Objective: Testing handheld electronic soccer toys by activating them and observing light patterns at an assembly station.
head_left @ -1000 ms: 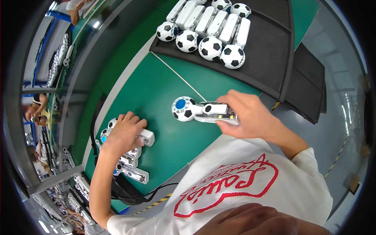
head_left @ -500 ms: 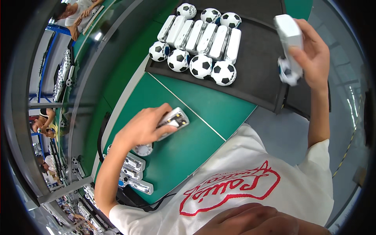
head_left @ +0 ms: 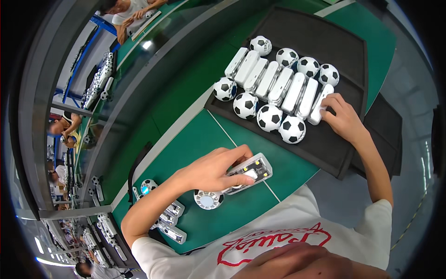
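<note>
On the green table, my left hand (head_left: 216,169) is closed around an oblong device (head_left: 259,168) with a clear casing. Its open face shows a circuit board with small yellow parts and a white piece under my thumb. A soccer-ball-patterned head (head_left: 208,199) with a pale round disc sits at its near end. My right hand (head_left: 341,115) pinches a white oblong device (head_left: 318,108) at the right end of a row lying in a black tray (head_left: 325,156). That device's soccer-ball head (head_left: 329,74) points to the far side. Its neighbours have ball heads at alternating ends.
Several more clear-cased devices (head_left: 172,232) lie by my left forearm at the table's left edge. A second black tray (head_left: 383,132) sits lower, at the right. Beyond a metal frame (head_left: 42,69) at the left, people work beside rows of similar devices.
My right hand has brought its white device down from the air at the right into the tray, beside the row. The left hand still holds its device. The whole view has shifted.
</note>
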Motion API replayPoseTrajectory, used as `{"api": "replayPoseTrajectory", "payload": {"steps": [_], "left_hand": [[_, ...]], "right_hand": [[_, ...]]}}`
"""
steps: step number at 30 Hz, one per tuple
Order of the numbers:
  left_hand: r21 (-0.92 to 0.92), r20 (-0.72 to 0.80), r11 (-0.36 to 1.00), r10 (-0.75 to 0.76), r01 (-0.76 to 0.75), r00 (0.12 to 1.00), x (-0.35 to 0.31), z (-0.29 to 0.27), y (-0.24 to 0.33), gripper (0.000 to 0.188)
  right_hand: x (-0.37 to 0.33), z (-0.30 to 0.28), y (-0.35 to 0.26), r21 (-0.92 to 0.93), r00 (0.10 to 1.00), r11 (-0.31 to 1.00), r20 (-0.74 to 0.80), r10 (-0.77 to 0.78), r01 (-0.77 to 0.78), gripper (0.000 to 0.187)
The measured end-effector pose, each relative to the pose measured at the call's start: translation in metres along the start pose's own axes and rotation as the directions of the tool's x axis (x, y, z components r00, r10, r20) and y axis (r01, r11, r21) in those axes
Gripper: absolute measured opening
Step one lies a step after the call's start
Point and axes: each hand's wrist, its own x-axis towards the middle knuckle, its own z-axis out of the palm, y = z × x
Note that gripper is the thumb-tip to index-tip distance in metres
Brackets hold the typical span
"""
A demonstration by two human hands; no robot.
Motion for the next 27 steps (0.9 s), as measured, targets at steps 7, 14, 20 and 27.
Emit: {"api": "replayPoseTrajectory", "payload": {"steps": [7,14,20,27], "left_hand": [[-0.329,-0.301,0.929,0.069,-0.171,0.951,0.037,-0.001,0.009,0.033],[-0.529,-0.449,0.742,0.168,-0.413,0.878,0.114,-0.003,0.06,0.039],[-0.436,-0.441,0.774,0.262,-0.459,0.859,0.171,0.014,0.083,0.051],[0.12,-0.391,0.923,0.383,-0.367,0.837,0.142,0.009,0.066,0.053]], "right_hand": [[0.007,-0.016,0.003,0.446,0.974,0.866,0.124,0.192,-0.227,0.03],[0.004,-0.021,-0.008,0.834,0.781,0.294,0.233,0.579,-0.467,0.048],[0.004,-0.044,-0.051,0.927,0.711,-0.064,0.327,0.623,-0.371,0.067],[-0.017,-0.053,-0.044,0.733,0.439,-0.164,0.553,0.708,-0.66,0.042]]}}
